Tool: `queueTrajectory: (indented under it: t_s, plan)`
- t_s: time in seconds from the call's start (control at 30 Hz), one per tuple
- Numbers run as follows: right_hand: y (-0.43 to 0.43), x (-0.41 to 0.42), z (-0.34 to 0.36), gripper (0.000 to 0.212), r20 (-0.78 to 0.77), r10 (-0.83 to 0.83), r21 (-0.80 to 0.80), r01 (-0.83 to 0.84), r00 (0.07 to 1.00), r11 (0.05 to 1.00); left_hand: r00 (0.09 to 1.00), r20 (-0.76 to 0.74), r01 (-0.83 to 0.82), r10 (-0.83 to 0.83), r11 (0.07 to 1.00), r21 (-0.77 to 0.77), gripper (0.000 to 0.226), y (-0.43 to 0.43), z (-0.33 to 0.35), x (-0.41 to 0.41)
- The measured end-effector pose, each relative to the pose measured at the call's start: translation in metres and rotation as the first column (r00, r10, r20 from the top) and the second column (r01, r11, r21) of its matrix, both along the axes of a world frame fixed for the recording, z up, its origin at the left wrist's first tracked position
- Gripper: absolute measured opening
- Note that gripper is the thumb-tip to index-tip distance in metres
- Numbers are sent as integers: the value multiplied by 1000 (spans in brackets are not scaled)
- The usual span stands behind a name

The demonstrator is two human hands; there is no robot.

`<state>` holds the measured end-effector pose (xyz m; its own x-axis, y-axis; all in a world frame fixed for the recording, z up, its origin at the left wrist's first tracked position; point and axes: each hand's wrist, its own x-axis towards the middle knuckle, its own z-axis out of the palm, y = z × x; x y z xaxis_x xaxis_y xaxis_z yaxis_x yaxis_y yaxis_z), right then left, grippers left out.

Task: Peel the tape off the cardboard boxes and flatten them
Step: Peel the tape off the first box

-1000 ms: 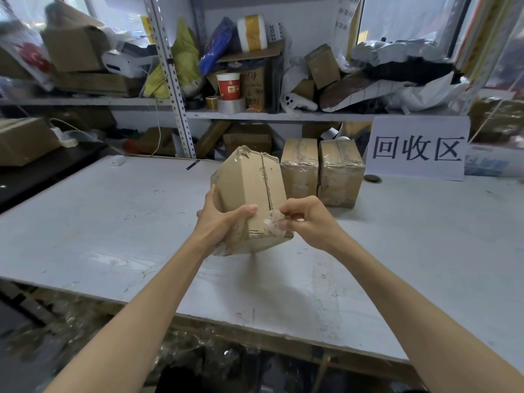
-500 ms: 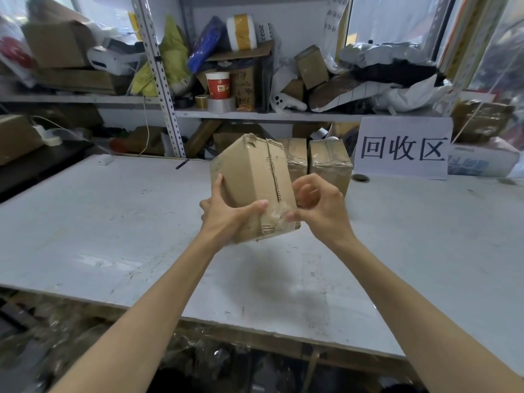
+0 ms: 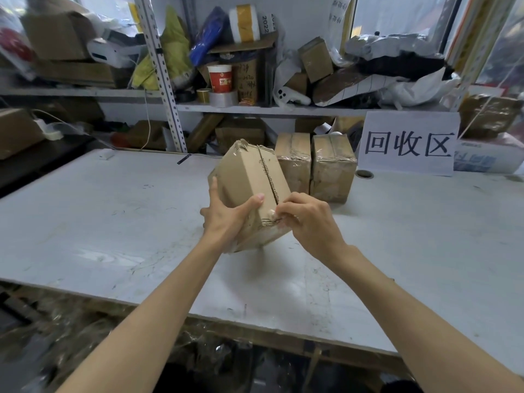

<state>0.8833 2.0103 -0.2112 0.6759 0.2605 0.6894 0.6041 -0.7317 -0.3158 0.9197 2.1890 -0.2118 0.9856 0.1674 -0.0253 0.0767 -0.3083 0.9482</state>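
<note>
1. A cardboard box (image 3: 249, 182) is held tilted in the air over the white worktop (image 3: 113, 222), approx. centre of view, w/ one corner pointing down and its shadow cast on the surface below.
2. The box is gripped by the L hand (image 3: 226, 219) from the left side: thumb laid across the upper face, the other fingers wrapped behind and mostly hidden.
3. The R hand (image 3: 309, 219) is set at the near end of the box's centre seam, fingers curled; a crumpled bit of clear tape (image 3: 279, 224) is pinched there betw. thumb and fingertips.
4. Both hands are thus close together, clamped on the same box, L on the cardboard and R on the tape.
5. The seam is seen running up the upper face; torn, wrinkled tape is visible at the far top edge.
6. Two more taped boxes (image 3: 293, 163) (image 3: 333, 168) are stood side by side on the worktop just behind the held one, touching or nearly so.
7. A white sign (image 3: 408, 143) w/ large dark characters is propped to their right.
8. Behind, a cluttered shelf (image 3: 283, 110) carries a red cup (image 3: 219, 79), a tape roll (image 3: 223, 98), bags and misc. cartons.
</note>
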Motion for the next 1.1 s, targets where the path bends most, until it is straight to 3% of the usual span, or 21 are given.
queueTrajectory:
  t_s: [0.2, 0.33, 0.47, 0.53, 0.6, 0.7, 0.77, 0.83, 0.9, 0.97, 1.1]
  plan:
    - [-4, -3, 2, 9, -14, 45, 153, -42, 999, 987, 996, -92, -12, 2, 994, -109, 134, -4, 5, 3]
    - [1, -17, -15, 21, -64, 139, 24, -137, 988, 990, 956, -264, -203, 127, 937, -284, 126, 9, 6, 14]
    - [-10, -3, -10, 23, -231, 8, 338, 73, 973, 938, 981, -195, -22, -18, 979, -203, 136, 15, 1, 19]
    - [-9, 2, -3, 38, -328, 33, 359, 92, 944, 929, 977, -202, 24, -62, 982, -187, 134, 14, 3, 19]
    - [-7, 3, 0, 34, -333, 45, 381, 91, 942, 920, 968, -232, 58, -93, 986, -155, 123, 11, 6, 16]
    - [-6, 7, -1, 18, -342, 56, 396, 90, 938, 914, 961, -247, 139, -129, 990, 23, 124, 12, 6, 10]
    - [-4, 10, -3, 14, -373, 76, 399, 86, 925, 913, 952, -184, 270, -243, 953, 137, 117, 14, 9, 4]
    - [0, 12, -4, 16, -389, 91, 406, 82, 917, 910, 908, -138, 419, -396, 863, 282, 123, 20, 14, 1]
    - [1, 15, -4, 21, -382, 82, 406, 88, 921, 910, 851, -127, 500, -509, 716, 487, 138, 25, 16, 3]
    - [0, 19, -3, 24, -400, 52, 401, 124, 915, 907, 827, -104, 474, -553, 584, 659, 148, 28, 15, 7]
    - [-6, 24, 6, 21, -434, 112, 493, 131, 894, 860, 807, 60, 223, -587, 398, 890, 154, 32, 10, 18]
